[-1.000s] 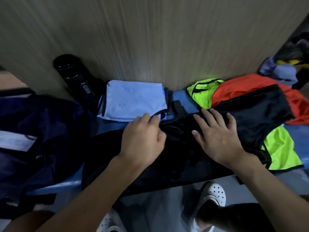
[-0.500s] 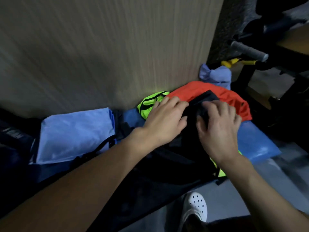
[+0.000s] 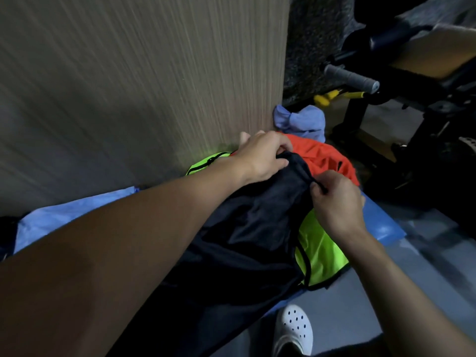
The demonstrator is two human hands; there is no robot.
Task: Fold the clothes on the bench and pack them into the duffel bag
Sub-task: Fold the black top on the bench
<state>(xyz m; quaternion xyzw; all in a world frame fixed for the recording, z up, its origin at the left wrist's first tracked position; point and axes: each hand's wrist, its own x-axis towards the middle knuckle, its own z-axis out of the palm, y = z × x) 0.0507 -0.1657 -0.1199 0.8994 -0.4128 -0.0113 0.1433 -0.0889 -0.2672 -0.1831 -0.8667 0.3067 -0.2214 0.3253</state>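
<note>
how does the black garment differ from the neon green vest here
The black garment is plain and dark; the neon green vest is bright with black trim. The black garment lies on top, the vest partly under it. The left hand and right hand both grip the black garment's far edge; neither holds the vest. Both lie on the blue bench.

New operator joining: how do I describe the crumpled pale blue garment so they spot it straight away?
Follow the wood-grain wall to its right edge. At its foot, just beyond the orange garment, sits the pale blue garment. It alone is bunched in a heap; the other blue cloth lies flat at far left.
</note>
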